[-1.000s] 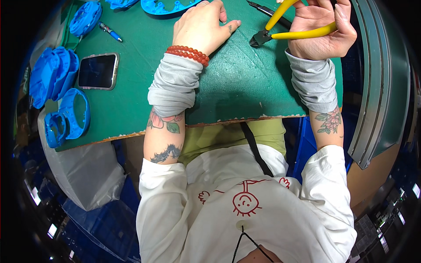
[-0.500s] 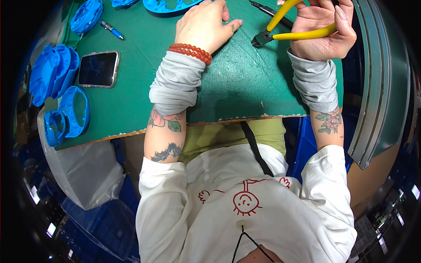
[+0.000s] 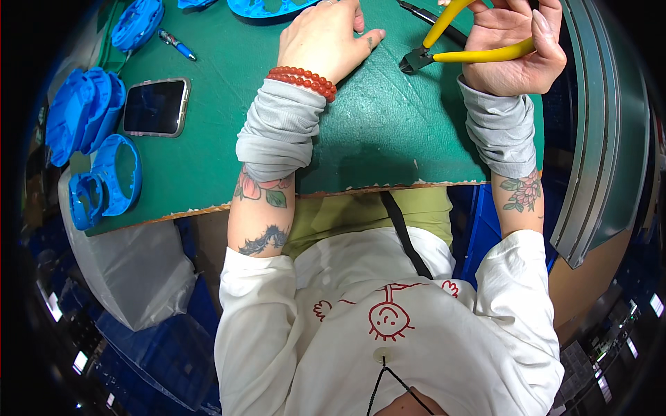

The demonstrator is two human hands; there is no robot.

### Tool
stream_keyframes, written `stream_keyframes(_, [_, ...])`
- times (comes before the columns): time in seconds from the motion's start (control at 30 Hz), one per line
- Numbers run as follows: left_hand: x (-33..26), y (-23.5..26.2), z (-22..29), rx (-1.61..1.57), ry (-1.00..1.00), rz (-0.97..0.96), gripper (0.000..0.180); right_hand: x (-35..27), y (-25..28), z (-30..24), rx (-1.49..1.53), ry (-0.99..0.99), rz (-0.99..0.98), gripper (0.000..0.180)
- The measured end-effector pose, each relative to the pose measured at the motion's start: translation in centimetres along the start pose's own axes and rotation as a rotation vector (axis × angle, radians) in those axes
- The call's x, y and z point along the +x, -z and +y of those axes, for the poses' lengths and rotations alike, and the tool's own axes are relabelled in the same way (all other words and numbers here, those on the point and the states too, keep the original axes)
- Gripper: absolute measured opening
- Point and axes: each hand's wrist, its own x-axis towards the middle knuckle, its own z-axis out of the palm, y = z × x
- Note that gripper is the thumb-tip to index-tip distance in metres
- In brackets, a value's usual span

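Right hand (image 3: 513,48) has lifted slightly, fingers clamped on yellow-handled flush cutters (image 3: 454,43), jaws now just above the green desk mat (image 3: 388,132). Left hand (image 3: 326,41) stays flat, fingers spread, touching the blue plastic part (image 3: 260,8) (mostly out of frame). Trimming looks paused.

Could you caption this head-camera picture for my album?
Right hand grips yellow-handled cutting pliers over a green mat; left hand rests flat beside blue plastic parts.

The top edge cuts off the blue plastic part (image 3: 260,7) and the right hand's (image 3: 513,48) fingertips.
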Motion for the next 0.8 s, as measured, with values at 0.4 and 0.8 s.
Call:
stream_keyframes(0.4, [-0.3, 0.6, 0.3, -0.044, 0.013, -0.031, 0.029, 0.6, 1.0, 1.1, 0.183, -0.036, -0.139, 0.045])
stream_keyframes(0.8, [-0.3, 0.3, -0.1, -0.027, -0.045, 0.032, 0.029, 0.7, 1.0, 0.3, 0.012, 0.012, -0.136, 0.043])
